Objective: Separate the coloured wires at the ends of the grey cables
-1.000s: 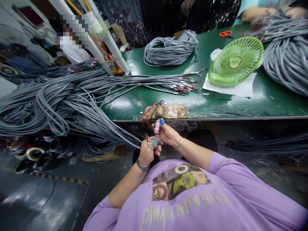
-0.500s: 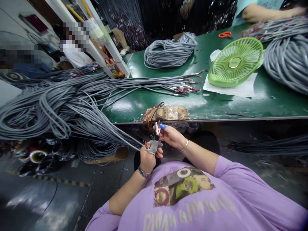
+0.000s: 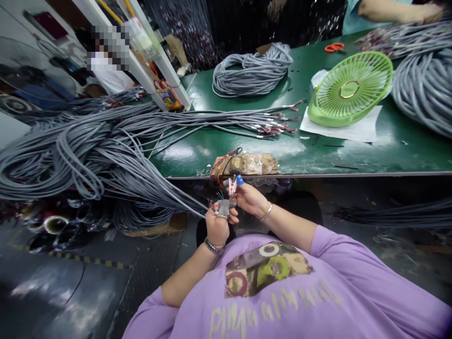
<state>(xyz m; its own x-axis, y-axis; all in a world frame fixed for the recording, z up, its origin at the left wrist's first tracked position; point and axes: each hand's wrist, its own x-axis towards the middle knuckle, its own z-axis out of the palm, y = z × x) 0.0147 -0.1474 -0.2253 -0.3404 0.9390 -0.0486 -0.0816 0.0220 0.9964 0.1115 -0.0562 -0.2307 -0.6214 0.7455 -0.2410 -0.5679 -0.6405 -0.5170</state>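
Note:
My left hand [image 3: 217, 225] is closed round the end of a grey cable [image 3: 183, 203], just below the table's front edge. Thin coloured wires [image 3: 220, 196] fan out of the cable end above my fist. A grey cot covers my left thumb. My right hand [image 3: 249, 197] pinches at those wires, with a blue cot on one fingertip and a pink one beside it. The cable runs off left into a big heap of grey cables [image 3: 70, 150].
A taped block with red and black leads [image 3: 247, 164] sits at the green table's front edge [image 3: 318, 173]. Stripped cable ends [image 3: 271, 123], a coiled bundle [image 3: 251, 70], a green fan [image 3: 349, 88] on paper, orange scissors [image 3: 333, 47]. Another person's arm [image 3: 395, 10] at far right.
My hands stay together on the cable end; the coloured wires are now fanned out above my left fist. The view shifted slightly.

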